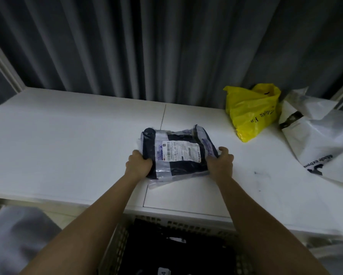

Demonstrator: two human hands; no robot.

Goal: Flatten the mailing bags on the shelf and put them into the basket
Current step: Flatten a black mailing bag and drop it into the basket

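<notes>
A dark mailing bag (178, 143) wrapped in clear tape, with a white shipping label on top, lies folded flat near the middle of the white shelf (67, 139). My left hand (138, 163) grips its near left corner, and my right hand (220, 161) grips its near right corner. A crumpled yellow mailing bag (250, 112) stands at the back right. A large white mailing bag (321, 135) lies beside it at the far right. Below the shelf's front edge sits a pale perforated basket (115, 247) with dark bags inside.
Grey pleated curtains (166, 46) hang behind the shelf. White frame posts (5, 66) rise at the left and right ends. A grey fabric shape (17, 239) is at the lower left, beside the basket.
</notes>
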